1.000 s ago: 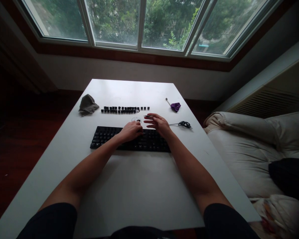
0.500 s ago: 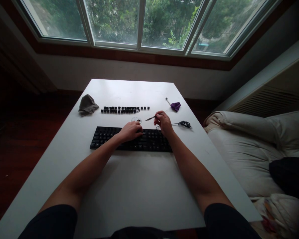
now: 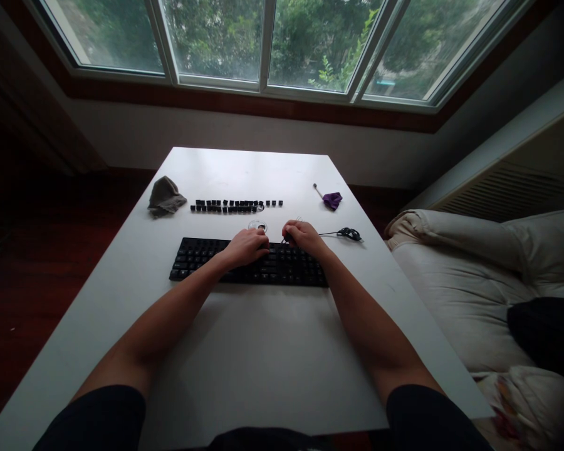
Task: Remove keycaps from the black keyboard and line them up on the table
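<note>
A black keyboard [image 3: 202, 255] lies across the white table. My left hand [image 3: 247, 247] rests on its upper middle, fingers bent over the far edge and thumb on the keys, holding it. Just beyond those fingertips is a small clear round dish [image 3: 252, 223] with something black at its edge. My right hand [image 3: 304, 238] is closed over the keyboard's right part, pinching a slim dark tool [image 3: 287, 238]. Its thin tip points down toward the keys, and fine wire-like ends show above the knuckles. The fingers hide most of the tool.
Two rows of loose black keycaps [image 3: 225, 207] lie beyond the keyboard. A grey cloth [image 3: 166, 196] sits far left; a purple cloth [image 3: 332, 200] with a thin stick-like item [image 3: 318, 190] lies far right. A coiled black cable [image 3: 349, 233] is right of my right hand. A couch [image 3: 451, 269] adjoins the table.
My right hand has moved left and down to the keyboard, turning the tool from pointing left to pointing downward. My left hand has stayed in place.
</note>
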`<action>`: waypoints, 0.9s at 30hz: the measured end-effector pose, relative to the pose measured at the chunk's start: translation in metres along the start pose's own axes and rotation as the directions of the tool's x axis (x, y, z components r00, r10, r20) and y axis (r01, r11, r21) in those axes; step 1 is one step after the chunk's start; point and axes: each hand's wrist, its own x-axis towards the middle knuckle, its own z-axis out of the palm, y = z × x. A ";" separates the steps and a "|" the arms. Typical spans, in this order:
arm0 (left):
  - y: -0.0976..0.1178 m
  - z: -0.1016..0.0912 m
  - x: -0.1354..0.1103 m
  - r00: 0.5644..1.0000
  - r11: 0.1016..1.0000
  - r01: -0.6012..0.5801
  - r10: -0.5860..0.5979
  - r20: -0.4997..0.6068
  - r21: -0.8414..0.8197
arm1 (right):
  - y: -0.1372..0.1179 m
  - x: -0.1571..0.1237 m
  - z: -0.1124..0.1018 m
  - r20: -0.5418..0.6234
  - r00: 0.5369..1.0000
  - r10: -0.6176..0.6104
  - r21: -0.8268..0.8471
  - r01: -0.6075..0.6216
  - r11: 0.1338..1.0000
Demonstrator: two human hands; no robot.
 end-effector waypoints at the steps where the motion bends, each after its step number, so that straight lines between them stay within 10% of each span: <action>1: 0.000 0.000 0.000 1.000 1.000 0.000 0.000 0.001 0.003 | 0.000 0.000 0.001 0.000 1.000 0.001 -0.039 -0.001 0.999; 27: 0.000 0.000 0.000 1.000 1.000 0.006 -0.006 0.004 -0.010 | 0.000 0.002 0.013 -0.026 0.995 0.095 0.184 -0.089 0.979</action>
